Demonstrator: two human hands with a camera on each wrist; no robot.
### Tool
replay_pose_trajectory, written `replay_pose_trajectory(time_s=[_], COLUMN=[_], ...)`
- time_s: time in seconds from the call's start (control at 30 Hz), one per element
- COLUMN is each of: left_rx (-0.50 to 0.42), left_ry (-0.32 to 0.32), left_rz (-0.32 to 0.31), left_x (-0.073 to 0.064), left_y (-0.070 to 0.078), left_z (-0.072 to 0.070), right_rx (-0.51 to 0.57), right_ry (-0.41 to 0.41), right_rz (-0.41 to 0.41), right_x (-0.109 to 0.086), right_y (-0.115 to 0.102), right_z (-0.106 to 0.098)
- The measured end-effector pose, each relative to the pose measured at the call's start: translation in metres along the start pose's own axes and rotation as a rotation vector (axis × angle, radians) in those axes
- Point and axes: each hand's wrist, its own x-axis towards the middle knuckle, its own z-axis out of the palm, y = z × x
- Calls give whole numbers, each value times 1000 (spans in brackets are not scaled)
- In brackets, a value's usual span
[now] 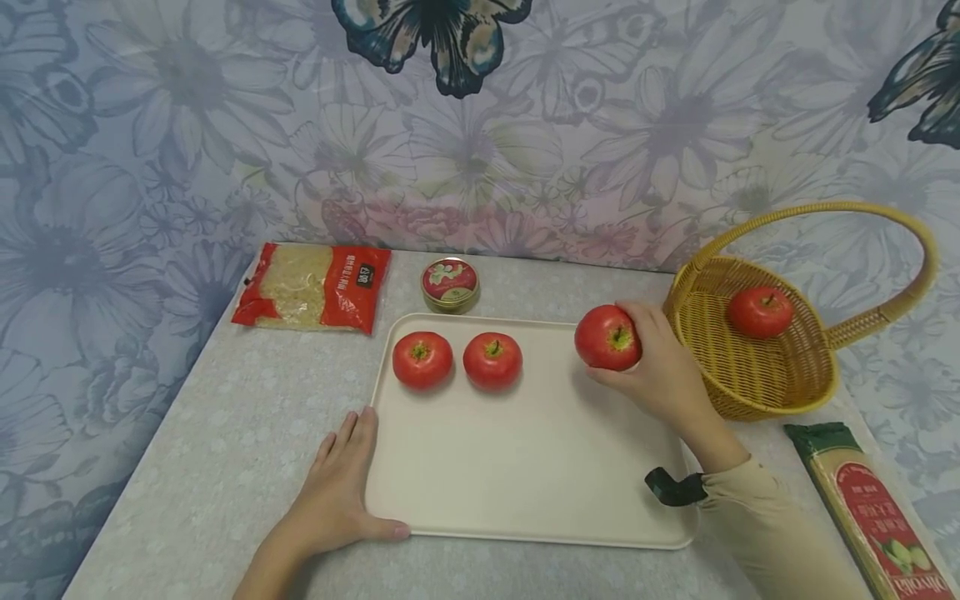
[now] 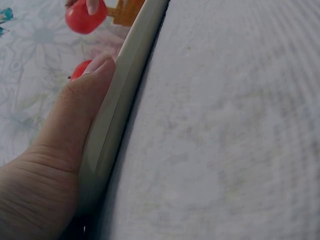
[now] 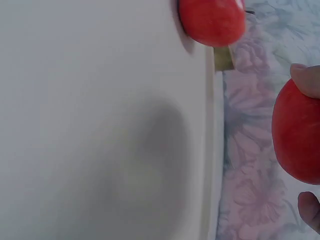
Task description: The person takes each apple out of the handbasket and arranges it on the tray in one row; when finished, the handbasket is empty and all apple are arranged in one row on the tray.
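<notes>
Right hand (image 1: 667, 371): at 1 o'clock from the middle of the tray (image 1: 525, 467), 12 lying toward the wall; thumb and fingers pinch a red apple.
Held apple (image 1: 602, 337): above the tray's far right part, apparently lifted clear, a soft shadow on the surface below.
Left hand (image 1: 337, 492): at 8 to 9 o'clock, spread; fingers lie at the left edge, thumb against the near edge, seemingly steadying the tray.
Tray apples: one (image 1: 422, 361) at 10 o'clock, another (image 1: 492, 362) at 11, side by side, slightly apart.
Basket (image 1: 738, 375): yellow wicker, just beside the tray at 2 o'clock, arched handle up; a fourth apple (image 1: 761, 312) sits inside.
Step in hand: judged to be the passing of one apple between basket and tray; the direction cannot be told.
Next move: a placing on the tray would call for gentle lowering and a loosened pinch; one into the basket, for clearing rim and handle.
Tin (image 1: 450, 282): at 11 o'clock, just beyond the far edge.
Bag (image 1: 292, 283): red and clear, at 10 o'clock, lying flat.
Packet (image 1: 873, 508): green-ended, between 3 and 4 o'clock.
Bench (image 1: 225, 425): covered in pale, faintly patterned cloth.
Wall (image 1: 472, 158): grey-blue floral hanging; dark butterflies at 12 (image 1: 442, 37) and 1 to 2 o'clock (image 1: 922, 92).
</notes>
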Motion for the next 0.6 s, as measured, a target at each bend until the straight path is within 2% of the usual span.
replay_pose_trajectory(time_s=[0.33, 0.6], left_rx=[3, 7], left_ry=[-2, 3], left_rz=[-3, 4], left_x=[0, 0], left_y=[1, 1], left_z=[-1, 0], right_rx=[-22, -31], right_ry=[-160, -200], right_rz=[14, 21], right_x=[6, 9], right_y=[-7, -9], right_z=[40, 55])
